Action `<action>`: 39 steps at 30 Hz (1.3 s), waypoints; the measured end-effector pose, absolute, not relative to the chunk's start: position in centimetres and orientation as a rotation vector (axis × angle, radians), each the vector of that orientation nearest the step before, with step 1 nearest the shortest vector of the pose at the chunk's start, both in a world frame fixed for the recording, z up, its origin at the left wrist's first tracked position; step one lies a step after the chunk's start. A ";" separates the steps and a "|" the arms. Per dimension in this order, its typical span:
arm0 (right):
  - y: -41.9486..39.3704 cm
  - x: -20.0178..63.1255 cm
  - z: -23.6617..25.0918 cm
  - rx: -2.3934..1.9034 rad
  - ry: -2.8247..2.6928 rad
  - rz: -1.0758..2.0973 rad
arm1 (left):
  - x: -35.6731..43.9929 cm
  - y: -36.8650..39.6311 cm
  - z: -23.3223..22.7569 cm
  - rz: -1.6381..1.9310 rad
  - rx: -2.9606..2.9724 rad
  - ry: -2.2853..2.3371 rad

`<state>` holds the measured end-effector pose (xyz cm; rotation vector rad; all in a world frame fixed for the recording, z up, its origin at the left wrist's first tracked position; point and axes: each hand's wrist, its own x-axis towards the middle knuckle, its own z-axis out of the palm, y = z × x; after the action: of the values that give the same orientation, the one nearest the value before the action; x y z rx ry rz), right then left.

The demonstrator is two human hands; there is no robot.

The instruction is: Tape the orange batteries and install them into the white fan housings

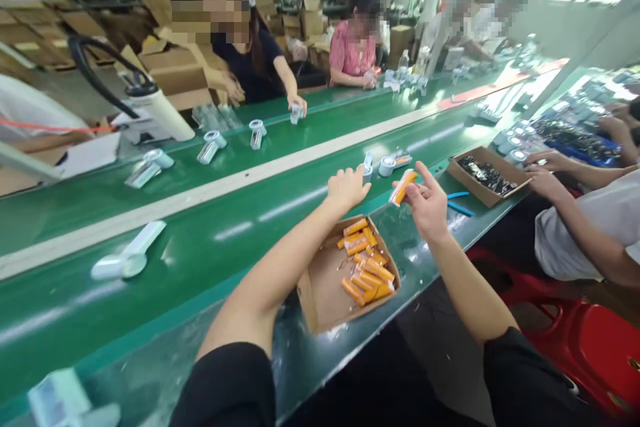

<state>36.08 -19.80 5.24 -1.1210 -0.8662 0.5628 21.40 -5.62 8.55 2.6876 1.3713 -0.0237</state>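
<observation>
- Head view, right hand: the right hand (429, 208) pinches one orange battery (403, 188) between thumb and fingers, raised above the table's (295, 373) far edge.
- Head view, left hand: the left hand (349, 188) bends its fingers over a white gadget (367, 172) on the green belt (280, 213); whether it grips this firmly cannot be told.
- Head view, progress: judged from this arrangement, work is partway along. One battery is out of the cardboard box (320, 290) and in hand, apart from the white gadget; a loose pile of batteries (367, 267) is left inside, mostly toward the box's right side.
- Head view, surroundings: a second gadget (395, 163) lies just beyond the held battery, and a larger-looking one (130, 259) lies farther left on the belt. Whether either contains a battery cannot be seen.
</observation>
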 end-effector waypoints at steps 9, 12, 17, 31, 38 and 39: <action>-18.8 42.4 4.6 -1.136 -0.935 0.658 | 28.1 1.8 5.4 -0.206 2.744 1.235; -18.6 44.1 4.1 -1.149 -0.949 0.688 | 23.4 2.8 5.7 -0.295 2.846 0.999; -16.0 43.1 3.4 -1.162 -1.102 0.781 | 16.2 2.3 5.0 -0.275 2.955 0.763; -7.0 39.1 1.5 -1.627 -1.834 0.481 | 18.6 3.8 3.2 -0.189 2.621 1.124; -6.7 38.7 1.4 -1.770 -2.015 0.383 | 18.7 2.8 2.5 -0.154 2.702 0.946; -6.6 38.6 1.4 -1.796 -2.046 0.364 | 18.7 2.7 2.3 -0.149 2.714 0.934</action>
<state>38.60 -6.64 1.36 -1.7955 -2.0463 0.3644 18.70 2.72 2.29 2.7145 0.9342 -0.1491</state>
